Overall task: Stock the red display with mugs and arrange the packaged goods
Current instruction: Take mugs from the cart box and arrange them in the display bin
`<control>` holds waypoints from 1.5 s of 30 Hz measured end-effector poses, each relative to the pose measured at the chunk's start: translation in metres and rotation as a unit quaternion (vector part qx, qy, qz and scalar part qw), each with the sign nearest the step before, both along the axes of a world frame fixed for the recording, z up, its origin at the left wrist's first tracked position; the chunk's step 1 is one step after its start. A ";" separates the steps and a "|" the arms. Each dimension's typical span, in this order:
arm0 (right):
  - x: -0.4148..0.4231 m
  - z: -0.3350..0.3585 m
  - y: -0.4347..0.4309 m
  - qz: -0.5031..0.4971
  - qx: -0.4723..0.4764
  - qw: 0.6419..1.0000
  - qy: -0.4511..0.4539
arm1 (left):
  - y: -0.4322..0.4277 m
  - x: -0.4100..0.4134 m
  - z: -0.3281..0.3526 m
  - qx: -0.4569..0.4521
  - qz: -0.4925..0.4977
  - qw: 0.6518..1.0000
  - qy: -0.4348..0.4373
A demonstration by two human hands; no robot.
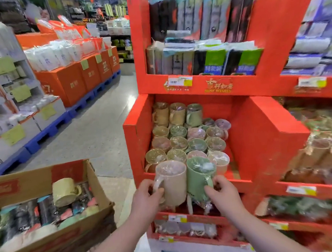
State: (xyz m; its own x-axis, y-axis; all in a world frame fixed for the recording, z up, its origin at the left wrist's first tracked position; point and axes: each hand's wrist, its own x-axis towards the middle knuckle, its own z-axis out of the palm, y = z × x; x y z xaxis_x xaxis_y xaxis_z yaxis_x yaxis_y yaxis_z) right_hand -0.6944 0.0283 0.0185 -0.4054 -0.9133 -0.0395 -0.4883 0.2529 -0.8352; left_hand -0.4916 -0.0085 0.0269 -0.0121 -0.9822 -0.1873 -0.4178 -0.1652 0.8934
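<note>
The red display (264, 138) stands ahead, its middle bin packed with several plastic-wrapped mugs (188, 142) standing upright. My left hand (146, 200) grips a beige mug (173, 184) by its handle at the bin's front edge. Beside it, my right hand (224, 195) holds a green mug (199, 176) wrapped in plastic. The two mugs touch side by side. Packaged goods (203, 60) in dark and green wrappers stand in the upper shelf.
A cardboard box (52, 250) at lower left holds a yellow mug (64, 192) and flat packages. Orange cartons on blue pallets (81, 104) line the aisle on the left. More red shelving (315, 190) with wrapped goods runs to the right.
</note>
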 end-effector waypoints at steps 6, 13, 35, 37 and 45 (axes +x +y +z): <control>-0.052 0.004 -0.004 0.005 -0.023 1.000 0.003 | -0.005 -0.054 0.006 -0.016 -0.002 1.000 0.016; -0.072 0.005 -0.034 0.008 -0.033 0.999 -0.021 | -0.032 -0.075 0.010 -0.038 -0.008 0.999 -0.019; -0.116 0.003 -0.231 -0.170 -0.008 0.984 -0.050 | -0.210 -0.094 -0.004 -0.043 -0.056 0.997 0.022; -0.118 0.002 -0.244 -0.182 0.002 0.983 -0.020 | -0.219 -0.095 -0.007 -0.043 -0.053 0.997 0.022; -0.140 -0.010 -0.298 -0.210 0.016 0.977 -0.027 | -0.239 -0.097 -0.019 -0.018 -0.025 0.999 0.031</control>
